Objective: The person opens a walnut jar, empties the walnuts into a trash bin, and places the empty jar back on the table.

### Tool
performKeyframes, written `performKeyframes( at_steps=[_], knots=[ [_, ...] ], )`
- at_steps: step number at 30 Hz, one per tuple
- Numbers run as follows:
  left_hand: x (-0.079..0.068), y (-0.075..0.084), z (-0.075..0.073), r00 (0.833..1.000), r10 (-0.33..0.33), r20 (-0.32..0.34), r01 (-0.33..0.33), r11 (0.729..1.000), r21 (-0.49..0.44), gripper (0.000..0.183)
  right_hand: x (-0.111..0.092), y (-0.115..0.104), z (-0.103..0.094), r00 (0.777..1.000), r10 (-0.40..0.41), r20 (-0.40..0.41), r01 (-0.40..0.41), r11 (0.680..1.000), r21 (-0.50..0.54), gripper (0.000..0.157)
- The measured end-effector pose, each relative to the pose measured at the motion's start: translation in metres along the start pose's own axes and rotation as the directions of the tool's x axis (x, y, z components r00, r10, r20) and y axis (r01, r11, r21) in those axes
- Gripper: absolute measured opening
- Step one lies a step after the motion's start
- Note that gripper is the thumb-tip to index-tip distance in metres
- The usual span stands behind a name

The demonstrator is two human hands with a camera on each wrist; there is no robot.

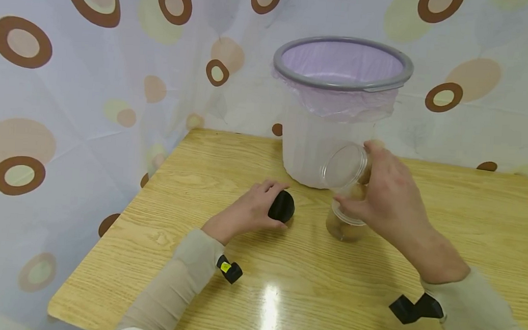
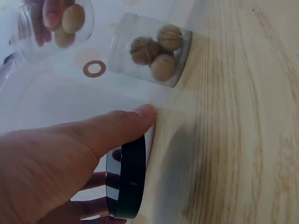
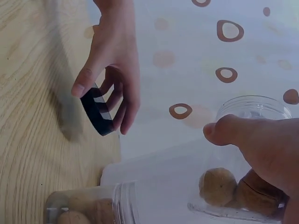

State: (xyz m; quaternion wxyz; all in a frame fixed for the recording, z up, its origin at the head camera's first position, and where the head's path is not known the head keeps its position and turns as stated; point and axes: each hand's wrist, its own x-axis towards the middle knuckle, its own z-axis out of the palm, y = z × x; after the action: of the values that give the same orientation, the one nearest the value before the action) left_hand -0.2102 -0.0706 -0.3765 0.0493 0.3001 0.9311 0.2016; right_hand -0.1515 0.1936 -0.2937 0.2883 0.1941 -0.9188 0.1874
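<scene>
My left hand (image 1: 249,207) grips a black lid (image 1: 282,207) by its edge, the lid tipped on its side just over the wooden table. Its thumb (image 2: 119,128) lies across the rim in the left wrist view. My right hand (image 1: 390,199) holds a clear jar (image 1: 343,168) tilted, one round end turned leftward. Inside it are brown walnuts (image 3: 218,186), partly covered by the fingers. Below that hand, a second clear jar (image 1: 344,229) stands upright on the table. Three walnuts (image 2: 163,67) show in it in the left wrist view; its top has no lid.
A white bin (image 1: 304,147) with a grey rim and a pinkish-purple liner stands behind the jars. Around the wooden table (image 1: 227,157) hangs a pale curtain (image 1: 90,86) with brown rings. Dark wrist mounts sit on both sleeves.
</scene>
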Motion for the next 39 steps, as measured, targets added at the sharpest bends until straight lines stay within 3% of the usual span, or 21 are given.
performKeyframes(
  at_steps=[7, 19, 24, 28, 33, 39],
  knots=[
    [0.003, -0.004, 0.006, 0.998, 0.005, 0.055, -0.007, 0.999, 0.045, 0.090, 0.001, 0.002, -0.006, 0.991, 0.123, 0.050, -0.125, 0.991, 0.049, 0.108],
    [0.000, -0.011, 0.014, 0.989, 0.006, 0.146, -0.010, 1.000, 0.029, 0.086, 0.001, 0.011, -0.013, 0.997, 0.071, -0.001, -0.071, 0.996, 0.057, 0.096],
    [0.002, -0.014, 0.010, 0.985, -0.045, 0.169, 0.053, 0.997, -0.048, 0.090, 0.001, 0.018, -0.021, 0.997, 0.077, -0.014, -0.076, 0.994, 0.072, 0.094],
    [0.007, -0.016, -0.003, 0.990, -0.081, 0.117, 0.091, 0.992, -0.088, 0.086, 0.003, 0.023, -0.028, 0.995, 0.089, -0.036, -0.085, 0.992, 0.096, 0.094],
    [0.011, -0.018, -0.023, 0.997, -0.074, -0.007, 0.074, 0.994, -0.083, 0.079, 0.003, 0.027, -0.033, 0.992, 0.119, -0.050, -0.111, 0.983, 0.143, 0.095],
    [0.010, -0.016, -0.048, 0.986, -0.067, -0.154, 0.051, 0.993, -0.106, 0.072, 0.002, 0.032, -0.036, 0.987, 0.148, -0.063, -0.136, 0.976, 0.167, 0.093]
  ],
)
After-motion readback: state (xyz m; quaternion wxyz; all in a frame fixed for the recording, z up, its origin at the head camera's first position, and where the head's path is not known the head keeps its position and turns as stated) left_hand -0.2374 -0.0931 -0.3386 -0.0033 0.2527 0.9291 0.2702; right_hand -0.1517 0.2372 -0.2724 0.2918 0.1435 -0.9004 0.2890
